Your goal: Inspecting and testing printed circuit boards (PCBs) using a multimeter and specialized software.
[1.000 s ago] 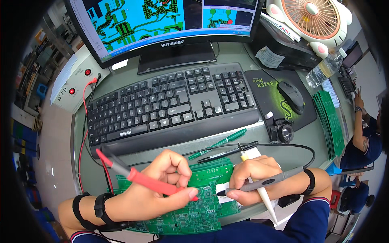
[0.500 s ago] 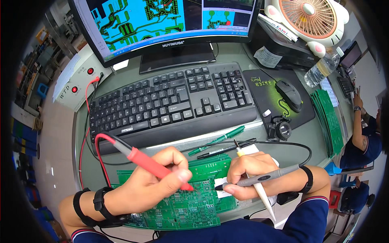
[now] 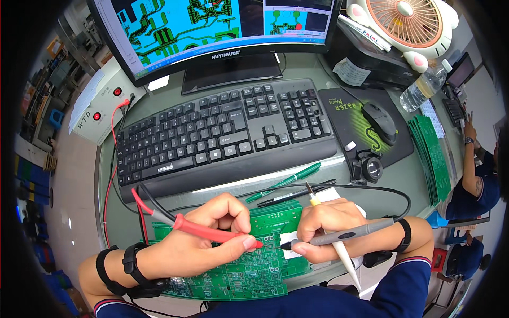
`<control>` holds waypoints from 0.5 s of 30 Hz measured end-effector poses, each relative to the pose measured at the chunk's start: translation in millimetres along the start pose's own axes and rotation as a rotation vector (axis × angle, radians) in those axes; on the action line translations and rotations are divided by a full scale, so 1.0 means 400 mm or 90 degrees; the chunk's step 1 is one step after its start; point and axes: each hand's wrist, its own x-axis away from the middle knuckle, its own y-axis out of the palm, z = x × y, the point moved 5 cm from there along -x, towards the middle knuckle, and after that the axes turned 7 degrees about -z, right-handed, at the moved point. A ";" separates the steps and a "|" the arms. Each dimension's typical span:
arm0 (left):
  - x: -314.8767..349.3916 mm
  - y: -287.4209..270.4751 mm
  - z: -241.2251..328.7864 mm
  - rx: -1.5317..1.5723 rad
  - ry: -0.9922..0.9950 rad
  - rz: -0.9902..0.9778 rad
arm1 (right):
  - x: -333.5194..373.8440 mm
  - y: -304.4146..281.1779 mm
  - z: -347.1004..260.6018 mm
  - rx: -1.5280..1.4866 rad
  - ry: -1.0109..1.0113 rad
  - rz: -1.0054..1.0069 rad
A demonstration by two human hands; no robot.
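Green circuit board (image 3: 249, 265) lay at the desk's near edge, under both hands. Left hand (image 3: 204, 241) pinched the red probe (image 3: 212, 232); right hand (image 3: 323, 233) pinched the grey probe (image 3: 339, 238) plus a cream tool (image 3: 339, 249). Tips sat close together mid-board. Best approach, imo: wrists braced on the board, tips steady on separate pads w/o bridging.

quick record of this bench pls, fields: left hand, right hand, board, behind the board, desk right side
left hand: holds red test probe, tip on board
right hand: holds grey-black test probe and a cream plastic tool
board: green printed circuit board under both hands
behind the board: green pen, black keyboard, monitor
desk right side: black mouse, stacked green boards, clear bottle
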 end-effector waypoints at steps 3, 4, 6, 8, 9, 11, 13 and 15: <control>0.001 0.000 -0.001 -0.016 0.003 0.001 | -0.002 -0.002 -0.002 0.008 -0.008 -0.002; 0.001 0.000 0.000 -0.031 0.007 0.000 | -0.001 -0.002 -0.002 0.007 -0.008 -0.002; 0.000 0.003 0.003 -0.036 0.016 0.000 | -0.001 -0.002 -0.003 0.007 -0.017 -0.006; 0.000 0.002 0.004 -0.041 0.026 0.001 | 0.002 0.000 -0.001 0.002 -0.011 0.005; 0.000 0.000 0.002 -0.050 0.023 0.000 | 0.003 0.001 0.002 -0.004 -0.005 0.016; -0.001 -0.002 -0.003 -0.057 0.020 -0.001 | 0.006 0.002 0.014 -0.030 0.011 0.045; -0.004 0.002 -0.001 -0.057 0.044 0.008 | 0.011 -0.001 0.020 -0.048 0.025 0.093; -0.005 0.003 -0.004 -0.053 0.044 0.005 | 0.012 -0.001 0.019 -0.045 0.026 0.093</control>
